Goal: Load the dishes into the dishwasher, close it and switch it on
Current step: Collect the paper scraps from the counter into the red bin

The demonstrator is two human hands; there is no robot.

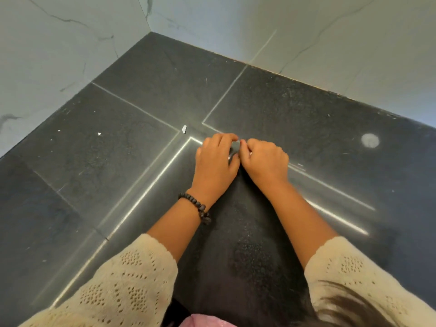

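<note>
Dishwasher not in view, dishes neither; only dark tiled floor (pixel 146 74) and marble wall (pixel 59 43), corner at far side.

Left hand (pixel 215 159) and right hand (pixel 266 159) together at centre, fingers curled, tips touching; if they pinch something small, cannot tell.

White chip (pixel 184 128) on floor just left of hands, pale round spot (pixel 370 140) far right.

Risk, as judgement: attention on floor, loading not started; sharp chip could cut finger.
</note>
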